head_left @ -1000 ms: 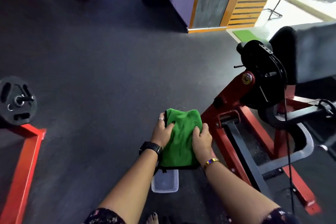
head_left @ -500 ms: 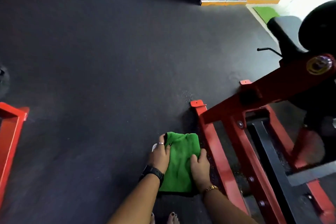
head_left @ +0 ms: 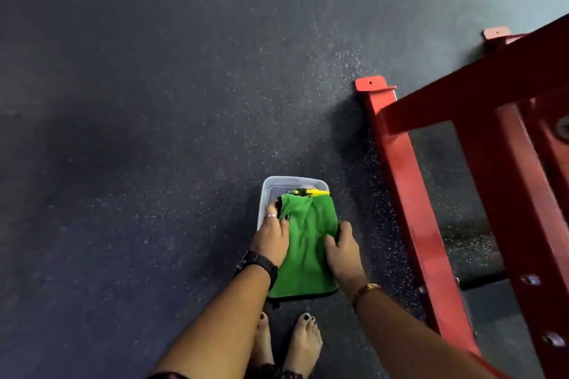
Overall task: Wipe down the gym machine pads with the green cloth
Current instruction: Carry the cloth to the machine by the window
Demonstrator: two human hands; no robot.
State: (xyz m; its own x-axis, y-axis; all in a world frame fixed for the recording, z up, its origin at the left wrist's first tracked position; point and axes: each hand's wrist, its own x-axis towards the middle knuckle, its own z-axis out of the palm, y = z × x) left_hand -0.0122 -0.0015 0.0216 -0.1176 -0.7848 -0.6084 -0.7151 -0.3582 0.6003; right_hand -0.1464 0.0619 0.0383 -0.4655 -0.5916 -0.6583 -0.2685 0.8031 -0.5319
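Observation:
The green cloth (head_left: 308, 243) hangs folded between both hands, low over the dark floor. My left hand (head_left: 272, 237), with a ring and a black watch, grips its left edge. My right hand (head_left: 345, 251), with a gold bracelet, grips its right edge. The cloth hangs directly above a clear plastic tub (head_left: 267, 194) on the floor. A yellow and black object (head_left: 311, 192) lies in the tub, mostly hidden by the cloth. The red frame of the gym machine (head_left: 409, 181) stands at the right. No machine pads are in view.
Dark speckled rubber floor (head_left: 154, 132) fills the left and top of the view. My bare feet (head_left: 289, 344) stand just behind the tub. The red frame's floor rail and slanted beam (head_left: 480, 83) close off the right side.
The view has tilted further down, so the machine's pads and the wall have left the frame. Both hands have lowered the cloth over the plastic tub, which shows again.

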